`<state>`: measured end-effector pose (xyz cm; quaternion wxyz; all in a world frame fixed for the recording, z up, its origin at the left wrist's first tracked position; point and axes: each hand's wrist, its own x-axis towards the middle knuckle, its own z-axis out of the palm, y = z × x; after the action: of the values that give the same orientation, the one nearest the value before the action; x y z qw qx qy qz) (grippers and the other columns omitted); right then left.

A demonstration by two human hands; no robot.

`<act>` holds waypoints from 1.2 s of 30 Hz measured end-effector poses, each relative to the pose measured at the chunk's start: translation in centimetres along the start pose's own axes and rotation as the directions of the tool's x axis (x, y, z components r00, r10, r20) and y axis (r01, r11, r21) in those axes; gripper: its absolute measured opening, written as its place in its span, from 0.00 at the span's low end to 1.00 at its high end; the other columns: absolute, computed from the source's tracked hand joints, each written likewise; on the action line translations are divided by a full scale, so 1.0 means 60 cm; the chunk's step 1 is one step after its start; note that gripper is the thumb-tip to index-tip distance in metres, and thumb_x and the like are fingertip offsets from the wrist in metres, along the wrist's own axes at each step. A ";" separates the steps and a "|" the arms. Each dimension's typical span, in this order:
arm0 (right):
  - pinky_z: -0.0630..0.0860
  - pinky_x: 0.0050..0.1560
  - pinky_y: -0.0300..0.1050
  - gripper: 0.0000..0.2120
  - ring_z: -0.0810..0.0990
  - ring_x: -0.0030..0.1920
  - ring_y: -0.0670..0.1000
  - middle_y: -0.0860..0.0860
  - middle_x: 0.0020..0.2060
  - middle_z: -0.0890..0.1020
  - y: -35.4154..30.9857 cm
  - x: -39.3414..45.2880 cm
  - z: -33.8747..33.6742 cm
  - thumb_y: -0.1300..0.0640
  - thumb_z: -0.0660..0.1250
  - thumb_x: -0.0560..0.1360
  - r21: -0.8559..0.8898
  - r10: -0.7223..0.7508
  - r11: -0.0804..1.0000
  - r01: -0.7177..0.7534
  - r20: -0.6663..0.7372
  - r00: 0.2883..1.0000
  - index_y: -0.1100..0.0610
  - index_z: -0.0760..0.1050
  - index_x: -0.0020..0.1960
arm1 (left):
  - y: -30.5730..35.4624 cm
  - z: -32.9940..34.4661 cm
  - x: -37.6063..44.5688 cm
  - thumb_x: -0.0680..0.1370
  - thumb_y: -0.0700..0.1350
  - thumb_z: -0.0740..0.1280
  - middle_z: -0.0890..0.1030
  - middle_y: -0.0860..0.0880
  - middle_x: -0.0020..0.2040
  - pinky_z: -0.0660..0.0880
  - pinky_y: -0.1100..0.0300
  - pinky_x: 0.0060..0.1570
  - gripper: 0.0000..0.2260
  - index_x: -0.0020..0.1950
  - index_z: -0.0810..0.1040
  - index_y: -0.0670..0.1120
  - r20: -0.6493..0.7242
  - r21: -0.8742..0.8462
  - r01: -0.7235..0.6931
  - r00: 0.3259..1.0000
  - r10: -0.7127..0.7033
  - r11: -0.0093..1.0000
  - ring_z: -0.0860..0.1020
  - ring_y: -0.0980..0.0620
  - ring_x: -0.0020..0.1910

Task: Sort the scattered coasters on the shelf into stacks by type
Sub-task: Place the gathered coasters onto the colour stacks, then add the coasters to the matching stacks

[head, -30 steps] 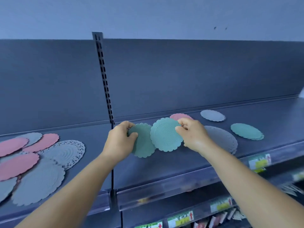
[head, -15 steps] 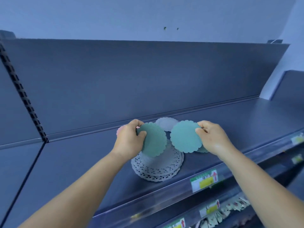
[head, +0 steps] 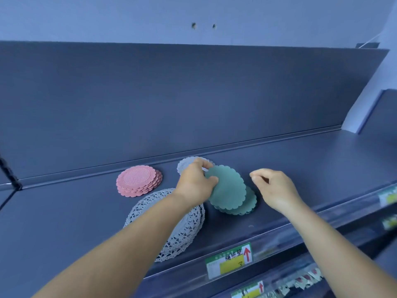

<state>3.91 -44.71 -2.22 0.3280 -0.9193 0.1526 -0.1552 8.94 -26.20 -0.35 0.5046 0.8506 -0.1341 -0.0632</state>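
Your left hand pinches a green coaster at its left edge, tilted, face toward you, long axis running down-right, over the green stack on the shelf. Your right hand hangs beside it, fingers loosely curled, holding nothing.

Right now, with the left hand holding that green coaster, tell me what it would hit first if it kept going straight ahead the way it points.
Probably the small grey coaster lying just beyond the left hand; behind that, the shelf's back panel. Depth is hard to judge from one view, so the hand might pass above it.
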 end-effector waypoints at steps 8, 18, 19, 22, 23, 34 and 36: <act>0.65 0.56 0.36 0.23 0.71 0.62 0.45 0.42 0.64 0.73 -0.001 -0.008 -0.010 0.48 0.66 0.75 -0.069 -0.158 0.980 0.185 0.282 0.946 0.47 0.69 0.69 | 0.006 0.062 0.020 0.76 0.43 0.65 0.74 0.46 0.57 0.70 0.58 0.55 0.13 0.61 0.73 0.45 0.036 0.449 -0.115 0.993 0.111 0.886 0.74 0.46 0.57; 0.62 0.65 0.40 0.23 0.63 0.69 0.47 0.41 0.70 0.65 -0.028 -0.016 0.001 0.48 0.61 0.78 -0.266 -0.227 0.909 0.319 0.326 0.918 0.50 0.65 0.71 | -0.003 0.034 0.001 0.81 0.48 0.57 0.74 0.45 0.61 0.69 0.55 0.55 0.13 0.61 0.74 0.44 0.181 0.756 -0.265 0.963 0.198 0.598 0.69 0.46 0.62; 0.61 0.65 0.39 0.24 0.62 0.70 0.47 0.42 0.71 0.64 -0.040 -0.021 0.004 0.47 0.60 0.78 -0.271 -0.245 0.902 0.337 0.323 0.914 0.50 0.63 0.72 | -0.006 0.022 -0.004 0.81 0.49 0.57 0.74 0.46 0.62 0.69 0.55 0.58 0.14 0.63 0.73 0.44 0.170 0.766 -0.265 0.962 0.214 0.585 0.69 0.46 0.63; 0.61 0.67 0.41 0.26 0.60 0.72 0.47 0.42 0.72 0.62 -0.078 -0.036 0.020 0.46 0.60 0.78 -0.257 -0.282 0.892 0.371 0.324 0.903 0.49 0.60 0.74 | -0.012 -0.020 -0.029 0.80 0.50 0.58 0.73 0.47 0.63 0.68 0.54 0.60 0.16 0.65 0.70 0.45 0.108 0.789 -0.239 0.961 0.255 0.566 0.69 0.47 0.63; 0.61 0.67 0.42 0.26 0.60 0.72 0.47 0.42 0.73 0.62 -0.094 -0.043 0.028 0.46 0.60 0.78 -0.249 -0.300 0.887 0.388 0.328 0.896 0.49 0.59 0.74 | -0.018 -0.038 -0.040 0.80 0.50 0.58 0.73 0.47 0.63 0.68 0.54 0.59 0.16 0.66 0.69 0.45 0.089 0.798 -0.224 0.962 0.258 0.559 0.69 0.47 0.63; 0.55 0.70 0.39 0.27 0.58 0.73 0.46 0.42 0.74 0.61 -0.306 -0.170 0.167 0.46 0.58 0.78 -0.119 -0.494 0.803 0.584 0.415 0.764 0.49 0.57 0.75 | -0.135 -0.284 -0.211 0.80 0.51 0.57 0.71 0.49 0.65 0.67 0.58 0.59 0.19 0.70 0.64 0.47 -0.113 0.802 0.002 0.983 0.148 0.597 0.68 0.48 0.64; 0.55 0.70 0.39 0.27 0.58 0.73 0.46 0.43 0.74 0.61 -0.344 -0.201 0.190 0.46 0.59 0.79 -0.095 -0.510 0.796 0.597 0.425 0.748 0.50 0.58 0.75 | -0.154 -0.324 -0.247 0.81 0.52 0.57 0.70 0.50 0.67 0.66 0.58 0.62 0.21 0.72 0.62 0.47 -0.133 0.800 0.028 0.982 0.131 0.599 0.67 0.49 0.66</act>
<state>1.07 -18.51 0.55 0.1835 -0.9656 -0.1783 -0.0474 0.98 -1.31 0.54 0.0824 0.9839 -0.1271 0.0943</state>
